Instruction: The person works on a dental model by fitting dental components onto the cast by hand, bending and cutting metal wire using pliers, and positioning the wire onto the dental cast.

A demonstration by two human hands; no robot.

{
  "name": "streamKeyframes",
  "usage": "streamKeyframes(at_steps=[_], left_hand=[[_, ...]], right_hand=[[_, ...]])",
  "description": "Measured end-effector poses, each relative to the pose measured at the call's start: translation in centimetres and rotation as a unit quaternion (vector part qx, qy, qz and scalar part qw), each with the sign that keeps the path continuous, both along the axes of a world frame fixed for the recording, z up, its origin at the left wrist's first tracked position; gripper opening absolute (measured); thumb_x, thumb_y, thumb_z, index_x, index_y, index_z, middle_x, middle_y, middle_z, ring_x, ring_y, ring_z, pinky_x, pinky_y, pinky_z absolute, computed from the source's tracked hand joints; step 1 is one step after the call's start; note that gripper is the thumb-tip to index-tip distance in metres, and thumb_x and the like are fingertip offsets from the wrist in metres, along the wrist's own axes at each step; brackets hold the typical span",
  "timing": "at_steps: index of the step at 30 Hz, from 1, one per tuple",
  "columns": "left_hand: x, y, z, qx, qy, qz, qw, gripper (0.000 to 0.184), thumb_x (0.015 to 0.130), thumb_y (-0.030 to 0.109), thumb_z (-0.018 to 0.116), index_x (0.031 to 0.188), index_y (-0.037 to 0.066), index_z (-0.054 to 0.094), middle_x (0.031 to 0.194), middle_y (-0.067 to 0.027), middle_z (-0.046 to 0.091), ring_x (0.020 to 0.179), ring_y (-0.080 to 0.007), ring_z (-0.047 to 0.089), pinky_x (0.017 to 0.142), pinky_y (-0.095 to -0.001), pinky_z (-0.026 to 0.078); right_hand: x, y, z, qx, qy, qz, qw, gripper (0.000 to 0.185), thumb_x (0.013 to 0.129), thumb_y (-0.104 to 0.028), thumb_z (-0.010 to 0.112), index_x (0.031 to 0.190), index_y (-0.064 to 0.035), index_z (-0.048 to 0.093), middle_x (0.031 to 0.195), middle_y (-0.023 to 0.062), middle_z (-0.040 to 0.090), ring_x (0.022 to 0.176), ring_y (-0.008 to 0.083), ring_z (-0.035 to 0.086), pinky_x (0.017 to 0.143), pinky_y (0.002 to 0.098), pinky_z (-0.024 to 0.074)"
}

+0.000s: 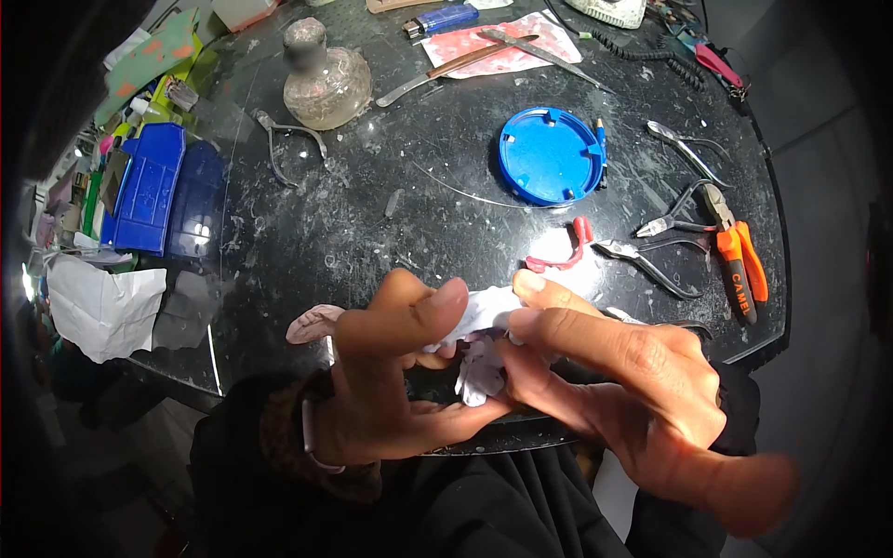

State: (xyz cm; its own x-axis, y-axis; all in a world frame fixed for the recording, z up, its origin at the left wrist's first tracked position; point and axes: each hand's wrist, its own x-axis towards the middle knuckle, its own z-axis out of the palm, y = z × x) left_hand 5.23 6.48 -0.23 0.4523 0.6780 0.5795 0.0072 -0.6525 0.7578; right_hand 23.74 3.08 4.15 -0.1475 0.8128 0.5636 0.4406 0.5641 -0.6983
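A whitish lump that looks like a plaster dental cast is held between both hands above the table's front edge. My left hand is closed on its left side, thumb bent over the top. From the right, my right hand pinches the upper edge between fingers and thumb. Below, a paler lobe hangs between the palms; whether it belongs to the same piece I cannot tell. Just beyond the hands lies a curved strip of red wax. A pinkish oval piece shows beside my left hand.
On the dark table stand a blue round lid and a glass spirit lamp. Several pliers lie right, including orange-handled cutters. Wax knives rest on stained paper. A blue box and white paper are left.
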Motion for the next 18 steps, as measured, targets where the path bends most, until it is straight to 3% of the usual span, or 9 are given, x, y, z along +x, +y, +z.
streamKeyframes(at_steps=[5,18], left_hand=[[0.1,0.2,0.2,0.006,-0.002,-0.005,1.000,0.086,0.058,0.007,0.089,0.129,0.003,0.040,0.092,-0.0098,0.051,0.070,-0.0109,0.049,0.051,-0.0209,0.043],[0.6,0.0,1.2,0.021,0.066,0.035,0.997,0.073,0.060,0.003,0.085,0.119,0.012,0.043,0.096,-0.0106,0.050,0.075,-0.0139,0.054,0.062,-0.0252,0.044]], right_hand=[[0.0,0.5,0.0,0.005,0.028,-0.003,1.000,0.030,0.069,0.001,0.080,0.093,0.0071,0.063,0.087,0.0148,0.071,0.083,0.0263,0.071,0.072,0.0314,0.0579],[-0.9,0.0,-0.2,0.020,0.053,-0.043,0.997,0.029,0.071,0.004,0.078,0.096,0.0061,0.063,0.089,0.0150,0.070,0.088,0.0286,0.070,0.076,0.0339,0.0578]])
